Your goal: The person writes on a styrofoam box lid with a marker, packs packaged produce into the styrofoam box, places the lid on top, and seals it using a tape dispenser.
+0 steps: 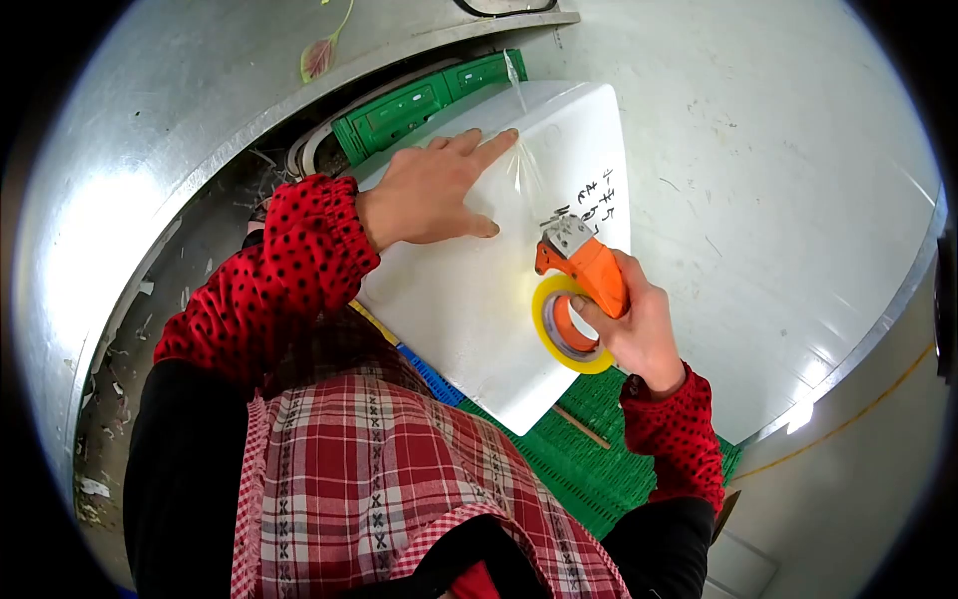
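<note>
A white foam box [469, 319] with black handwriting on its lid lies in front of me. My left hand [431, 190] rests on it, fingers spread, index fingertip beside a strip of clear tape [526, 160] that runs over the box's far edge. In my right hand [644, 324] is an orange tape dispenser [599, 275], gripped by its handle, with its metal head low over the lid near the writing. A yellow tape roll [547, 319] sits on the dispenser.
Metal tables [738, 190] stand at the right and at the upper left, where a leaf [318, 58] lies. Green crates [399, 110] show behind the box, and a green woven crate [569, 459] is under its near side. Scraps litter the floor at left.
</note>
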`<state>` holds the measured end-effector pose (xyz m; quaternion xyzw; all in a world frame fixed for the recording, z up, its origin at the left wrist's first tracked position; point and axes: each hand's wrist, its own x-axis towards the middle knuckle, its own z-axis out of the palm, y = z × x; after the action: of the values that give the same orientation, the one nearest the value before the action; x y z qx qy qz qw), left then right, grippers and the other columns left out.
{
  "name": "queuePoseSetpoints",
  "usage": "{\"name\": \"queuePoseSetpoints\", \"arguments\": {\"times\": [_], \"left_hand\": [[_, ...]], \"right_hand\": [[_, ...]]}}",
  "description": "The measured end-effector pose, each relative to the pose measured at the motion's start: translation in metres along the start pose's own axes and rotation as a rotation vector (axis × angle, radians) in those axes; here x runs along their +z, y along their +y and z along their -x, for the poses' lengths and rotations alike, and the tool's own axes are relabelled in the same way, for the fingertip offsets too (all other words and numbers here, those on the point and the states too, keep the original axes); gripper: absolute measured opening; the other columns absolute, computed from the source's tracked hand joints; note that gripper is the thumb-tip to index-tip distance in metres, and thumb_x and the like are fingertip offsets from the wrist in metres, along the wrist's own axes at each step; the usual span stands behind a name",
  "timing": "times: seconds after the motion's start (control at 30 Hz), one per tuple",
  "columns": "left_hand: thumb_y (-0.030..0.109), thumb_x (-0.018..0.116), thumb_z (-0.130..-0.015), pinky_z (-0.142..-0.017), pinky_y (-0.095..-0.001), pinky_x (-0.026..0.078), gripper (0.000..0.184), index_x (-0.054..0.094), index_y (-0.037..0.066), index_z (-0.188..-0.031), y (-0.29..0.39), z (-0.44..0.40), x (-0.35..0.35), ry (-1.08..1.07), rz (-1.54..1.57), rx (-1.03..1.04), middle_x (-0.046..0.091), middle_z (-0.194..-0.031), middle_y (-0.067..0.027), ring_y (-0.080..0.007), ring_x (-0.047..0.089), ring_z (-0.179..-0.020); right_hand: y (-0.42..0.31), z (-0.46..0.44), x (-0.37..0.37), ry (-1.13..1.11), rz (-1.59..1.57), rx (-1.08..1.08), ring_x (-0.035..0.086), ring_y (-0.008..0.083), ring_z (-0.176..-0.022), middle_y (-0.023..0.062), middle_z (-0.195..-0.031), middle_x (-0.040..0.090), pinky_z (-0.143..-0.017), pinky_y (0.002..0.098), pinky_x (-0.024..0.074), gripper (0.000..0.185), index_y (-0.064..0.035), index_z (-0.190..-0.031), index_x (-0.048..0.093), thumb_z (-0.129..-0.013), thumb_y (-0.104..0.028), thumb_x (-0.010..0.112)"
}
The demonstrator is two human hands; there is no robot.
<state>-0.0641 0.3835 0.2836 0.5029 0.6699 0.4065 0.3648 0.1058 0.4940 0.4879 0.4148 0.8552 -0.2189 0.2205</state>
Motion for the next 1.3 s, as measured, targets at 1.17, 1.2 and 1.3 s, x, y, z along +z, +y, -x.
{"name": "queuePoseSetpoints", "arguments": {"times": [1.17,1.2,1.3], "left_hand": [[0.017,0.073,-0.082,-0.112,-0.0438,0.029,0.075,0.034,-0.004,-0.143,-0.097,-0.02,-0.23,0.055,-0.769,0.288,0.034,-0.148,-0.0234,-0.0367,0.035,-0.136],[0.008,0.068,-0.085,-0.113,-0.0427,0.026,0.069,0.034,-0.003,-0.144,-0.05,-0.034,-0.181,0.003,-0.535,0.428,0.032,-0.15,-0.0211,-0.0355,0.033,-0.137],[0.002,0.06,-0.081,-0.113,-0.0446,0.022,0.069,0.033,-0.001,-0.145,0.054,-0.071,-0.068,-0.217,-0.654,0.886,0.03,-0.151,-0.0233,-0.039,0.029,-0.139]], "right_hand": [[0.149,0.108,0.068,0.58,0.111,-0.247,0.064,0.0324,-0.078,0.0113,-0.092,0.061,-0.068,0.0408,0.0515,0.059,-0.0113,-0.124,0.053,-0.071,-0.022,0.076],[0.146,0.105,0.076,0.546,0.125,-0.252,0.064,0.0318,-0.077,0.0114,-0.091,0.061,-0.068,0.0403,0.0513,0.058,-0.0116,-0.124,0.053,-0.072,-0.021,0.076],[0.145,0.084,0.1,0.609,0.083,-0.317,0.06,0.0309,-0.071,0.0113,-0.089,0.057,-0.062,0.0395,0.0489,0.076,-0.0081,-0.129,0.048,-0.062,-0.02,0.081]]}}
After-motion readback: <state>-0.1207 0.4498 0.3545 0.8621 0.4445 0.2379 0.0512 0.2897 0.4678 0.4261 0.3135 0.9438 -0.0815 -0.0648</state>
